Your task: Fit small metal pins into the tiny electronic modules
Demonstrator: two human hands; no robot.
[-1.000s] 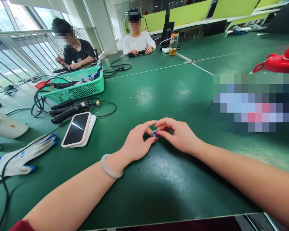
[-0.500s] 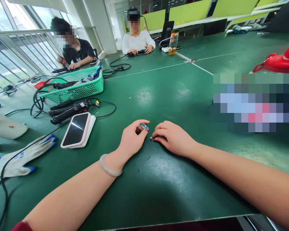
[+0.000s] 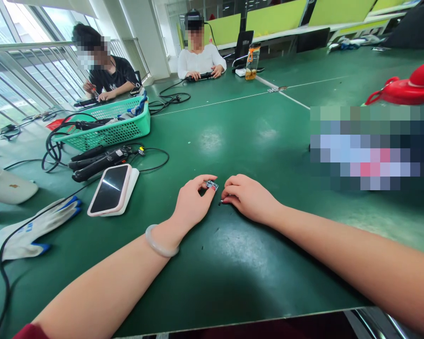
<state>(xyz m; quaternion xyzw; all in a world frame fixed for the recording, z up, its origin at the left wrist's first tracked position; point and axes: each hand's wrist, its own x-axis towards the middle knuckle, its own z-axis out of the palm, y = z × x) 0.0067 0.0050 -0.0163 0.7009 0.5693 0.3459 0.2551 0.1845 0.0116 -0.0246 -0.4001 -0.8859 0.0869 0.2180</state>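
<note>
Between the thumb and fingers of my left hand [image 3: 192, 200] is a small circuit board [image 3: 212, 185], bluish with pale markings. My right hand [image 3: 249, 197] is just to its right, thumb and fingertips pinched on a tiny dark piece with a light spot [image 3: 221, 202]; its kind is too small to make out. The two hands are close but apart, both resting low over the green table [image 3: 212, 292]. Left of my left hand lies a phone [image 3: 109, 189] on top of a white flat object.
A green basket [image 3: 109, 135] holds black tools and cables. Black handled tools [image 3: 99, 165] lie before it. At the left are a work glove [image 3: 38, 228] and a white container [image 3: 10, 186]. A bottle [image 3: 252, 62] stands far off; two people sit across. A red object [image 3: 410, 84] is at right.
My right hand has shifted slightly, and the dark piece in its fingertips shows at a different angle. The left hand keeps its hold on the circuit board.
</note>
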